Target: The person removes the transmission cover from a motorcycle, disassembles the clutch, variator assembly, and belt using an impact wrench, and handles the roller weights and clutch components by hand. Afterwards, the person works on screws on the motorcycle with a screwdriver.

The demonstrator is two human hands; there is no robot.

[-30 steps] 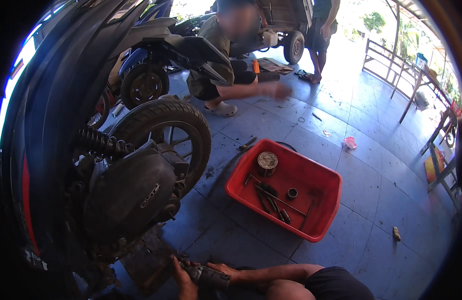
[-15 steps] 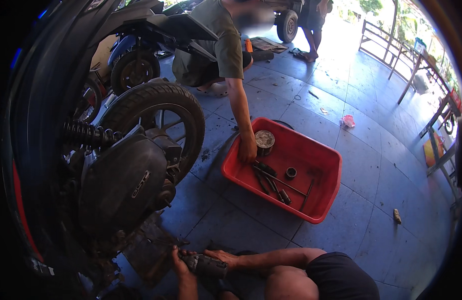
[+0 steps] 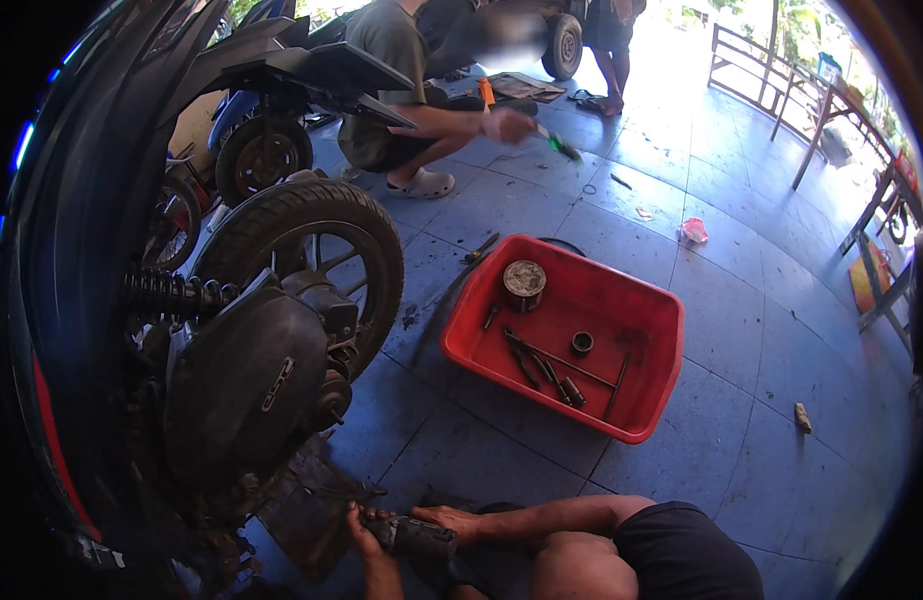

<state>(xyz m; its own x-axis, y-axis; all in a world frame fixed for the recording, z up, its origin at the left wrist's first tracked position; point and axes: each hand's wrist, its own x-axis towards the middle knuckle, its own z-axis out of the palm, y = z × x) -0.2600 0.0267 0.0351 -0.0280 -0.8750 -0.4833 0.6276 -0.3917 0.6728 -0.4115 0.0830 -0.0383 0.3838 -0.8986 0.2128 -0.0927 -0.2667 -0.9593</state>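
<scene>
Low in the view, my left hand (image 3: 365, 533) is closed round the front end of a dark, grimy cylindrical tool (image 3: 417, 538). My right hand (image 3: 448, 521) grips that tool from its other side, fingers pointing left. The tool lies nearly level beside the motorcycle's dark engine cover (image 3: 246, 390), just above a dirty flat sheet (image 3: 299, 525) on the floor. Its lower part is hidden in shadow, and its exact kind is hard to make out.
A red tub (image 3: 631, 290) holds a round can (image 3: 524, 280), a metal ring (image 3: 581, 343) and several hand tools. The motorcycle's wheel (image 3: 366, 250) stands left of it. Beyond, a crouching co-worker's hand (image 3: 508, 126) holds a blurred green-and-dark object (image 3: 561, 146).
The co-worker's hand has left the red tub and moved away from me, now holding the green-and-dark object. A dark piece is gone from the tub. My hands have stayed almost still.
</scene>
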